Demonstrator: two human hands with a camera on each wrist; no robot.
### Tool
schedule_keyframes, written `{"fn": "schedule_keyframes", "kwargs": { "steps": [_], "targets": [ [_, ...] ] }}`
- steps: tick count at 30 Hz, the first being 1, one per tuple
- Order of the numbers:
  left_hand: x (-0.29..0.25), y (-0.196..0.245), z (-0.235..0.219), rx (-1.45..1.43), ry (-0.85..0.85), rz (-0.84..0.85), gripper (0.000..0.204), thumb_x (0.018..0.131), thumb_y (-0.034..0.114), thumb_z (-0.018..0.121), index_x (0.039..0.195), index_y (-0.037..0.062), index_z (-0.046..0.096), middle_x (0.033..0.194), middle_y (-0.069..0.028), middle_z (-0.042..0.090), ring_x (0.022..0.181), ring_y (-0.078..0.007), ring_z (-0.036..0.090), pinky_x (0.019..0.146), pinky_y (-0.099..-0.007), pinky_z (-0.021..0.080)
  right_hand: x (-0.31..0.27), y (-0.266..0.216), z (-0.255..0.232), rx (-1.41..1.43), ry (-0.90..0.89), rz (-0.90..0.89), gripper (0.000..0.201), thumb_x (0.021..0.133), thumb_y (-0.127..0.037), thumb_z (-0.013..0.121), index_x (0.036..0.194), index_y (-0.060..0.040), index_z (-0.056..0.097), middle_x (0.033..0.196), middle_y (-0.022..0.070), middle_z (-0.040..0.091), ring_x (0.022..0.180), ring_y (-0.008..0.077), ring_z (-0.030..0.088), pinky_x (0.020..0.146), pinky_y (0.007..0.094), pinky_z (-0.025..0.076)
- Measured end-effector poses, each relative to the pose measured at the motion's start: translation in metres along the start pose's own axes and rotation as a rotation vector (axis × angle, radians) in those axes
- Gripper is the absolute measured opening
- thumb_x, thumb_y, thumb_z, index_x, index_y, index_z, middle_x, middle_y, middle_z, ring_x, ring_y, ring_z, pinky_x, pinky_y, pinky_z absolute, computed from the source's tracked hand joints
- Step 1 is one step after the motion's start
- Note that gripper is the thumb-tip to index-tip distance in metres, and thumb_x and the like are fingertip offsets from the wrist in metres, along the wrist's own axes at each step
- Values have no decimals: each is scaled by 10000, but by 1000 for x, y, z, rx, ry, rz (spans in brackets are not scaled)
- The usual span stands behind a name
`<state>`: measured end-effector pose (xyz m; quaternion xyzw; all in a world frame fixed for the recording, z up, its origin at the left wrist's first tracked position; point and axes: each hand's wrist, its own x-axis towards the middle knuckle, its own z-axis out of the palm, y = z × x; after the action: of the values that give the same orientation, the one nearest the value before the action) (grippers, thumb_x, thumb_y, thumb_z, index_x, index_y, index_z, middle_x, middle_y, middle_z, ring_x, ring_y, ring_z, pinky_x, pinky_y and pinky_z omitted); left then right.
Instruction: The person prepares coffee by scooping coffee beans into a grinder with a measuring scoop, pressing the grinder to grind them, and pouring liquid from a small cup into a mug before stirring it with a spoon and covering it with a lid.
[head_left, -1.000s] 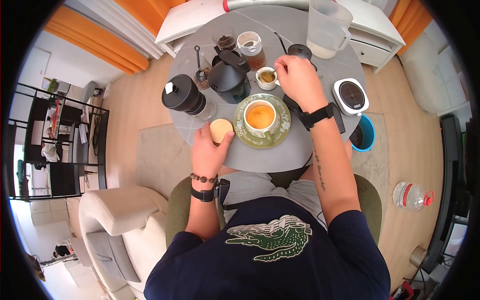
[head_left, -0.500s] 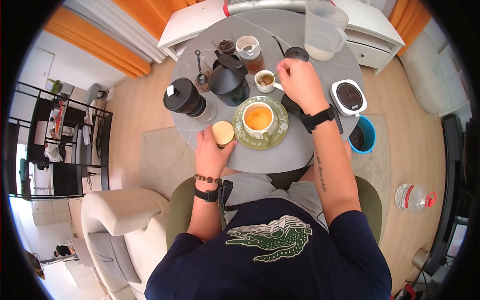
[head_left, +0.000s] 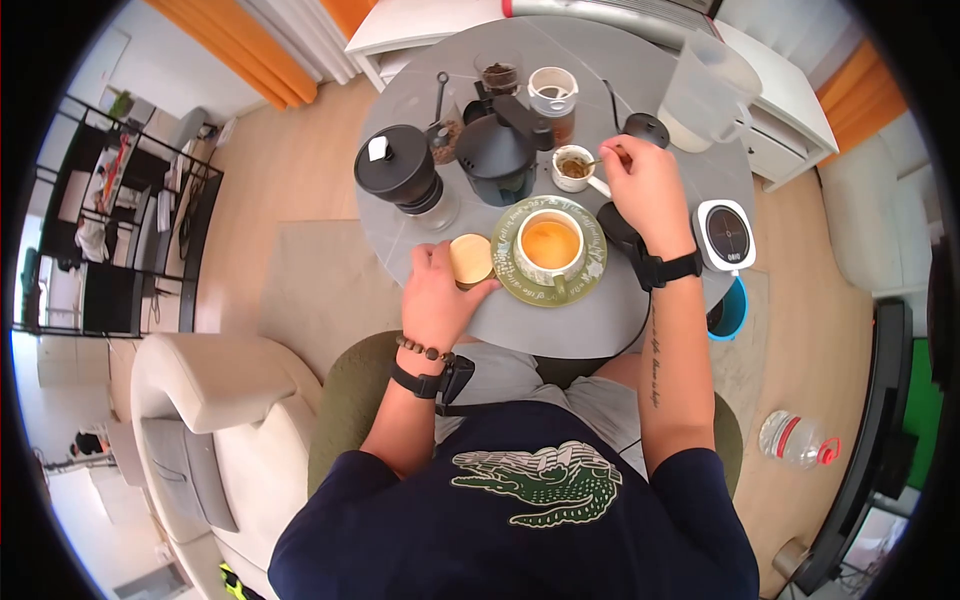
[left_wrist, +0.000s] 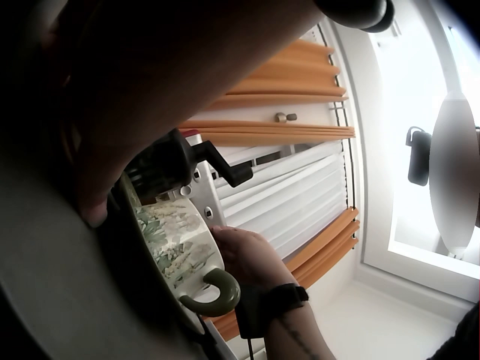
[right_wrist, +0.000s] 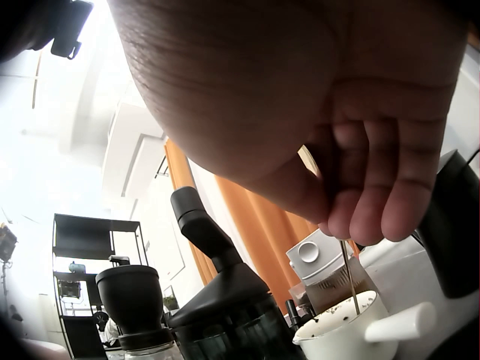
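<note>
In the head view, you sit at a round grey table (head_left: 545, 337). A clear jug (head_left: 705, 85) stands far off at about 1 o'clock from the green saucer, and a black-topped grinder (head_left: 398, 165) stands at 10 o'clock. The green saucer (head_left: 512, 272) lies near you. Your right hand (head_left: 648, 195) is at 2 o'clock from it, fingertips pinched together; your left hand (head_left: 438, 295) is at 8 o'clock, thumb and fingers curled in a grasp. On the saucer stands a patterned cup (left_wrist: 180, 244) of orange-brown drink, handle near 6 o'clock. The small white cup (right_wrist: 341, 341), speckled dark inside, sits just past 12. Your left fingers grasp the round pale-topped piece (head_left: 471, 258) at 9 o'clock. Your right fingers pinch a thin-shafted tool (right_wrist: 349, 274), its lower end inside the small white cup.
</note>
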<state>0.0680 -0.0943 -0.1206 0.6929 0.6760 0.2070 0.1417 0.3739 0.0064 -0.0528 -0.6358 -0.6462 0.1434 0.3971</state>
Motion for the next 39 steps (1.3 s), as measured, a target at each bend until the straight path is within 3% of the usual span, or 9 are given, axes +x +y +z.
{"fn": "schedule_keyframes", "kwargs": {
  "steps": [8, 11, 13, 17, 19, 25, 29, 35, 39],
  "targets": [
    [6, -6, -8, -22, -16, -4, 894, 842, 526, 971, 1497, 3, 661, 1358, -188, 656, 1174, -414, 732, 982, -493, 623, 4, 3, -6, -57, -55, 85, 214, 1043, -170, 746, 1096, 27, 810, 880, 204, 800, 745, 353, 753, 736, 419, 584],
    [13, -11, -12, -61, -45, -17, 824, 920, 515, 912, 1513, -3, 667, 1357, -181, 672, 1178, -406, 734, 993, -488, 618, 4, -4, -6, -40, -91, 91, 225, 1056, -164, 750, 1110, 47, 804, 855, 195, 796, 702, 273, 732, 716, 387, 570],
    [17, -15, -13, -73, 39, 53, 651, 996, 469, 846, 1429, -2, 726, 1276, -161, 723, 1127, -381, 749, 965, -477, 614, 4, -9, -4, -20, -74, 91, 220, 1067, -157, 748, 1120, 47, 812, 853, 170, 807, 683, 214, 705, 702, 361, 558],
    [30, -15, -12, -193, 6, -27, 478, 1023, 375, 826, 1314, -1, 780, 1174, -146, 766, 1048, -351, 755, 917, -457, 606, 7, -8, -3, -61, -16, 87, 215, 1072, -155, 749, 1125, 42, 817, 859, 155, 814, 679, 205, 692, 702, 344, 554],
    [35, -21, -2, -218, 231, 129, 321, 1031, 292, 818, 1196, 17, 814, 1071, -127, 789, 956, -330, 749, 866, -444, 593, 7, -12, -7, -68, -60, 148, 215, 1076, -152, 750, 1131, 45, 818, 877, 156, 824, 697, 199, 712, 720, 343, 568],
    [40, -22, 4, -390, 267, 110, 152, 1034, 179, 796, 1063, 34, 834, 1036, -123, 830, 930, -355, 764, 861, -450, 590, 6, -25, 0, -77, -62, 110, 208, 1075, -143, 750, 1132, 46, 819, 881, 158, 822, 707, 181, 720, 715, 333, 565],
    [45, -25, 10, -437, 298, 126, 134, 1022, 168, 799, 1040, 43, 842, 1014, -122, 832, 913, -366, 756, 849, -462, 588, 8, -23, -2, -94, -2, 107, 199, 1076, -137, 750, 1130, 41, 821, 885, 152, 819, 708, 175, 716, 711, 325, 559],
    [46, -26, 14, -521, 272, 105, 151, 1037, 150, 779, 1087, 22, 843, 1046, -156, 840, 934, -381, 779, 862, -451, 605, 5, -16, -6, -72, -123, 219, 194, 1069, -136, 766, 1146, 32, 825, 927, 144, 825, 726, 175, 726, 732, 323, 573],
    [45, -27, 13, -564, 230, 57, 191, 1078, 144, 743, 1129, -9, 846, 1094, -178, 853, 1008, -366, 805, 928, -426, 606, 7, -18, 0, -82, -44, 142, 187, 1070, -141, 772, 1156, 15, 829, 952, 140, 819, 739, 180, 730, 742, 327, 580]
  ]
}}
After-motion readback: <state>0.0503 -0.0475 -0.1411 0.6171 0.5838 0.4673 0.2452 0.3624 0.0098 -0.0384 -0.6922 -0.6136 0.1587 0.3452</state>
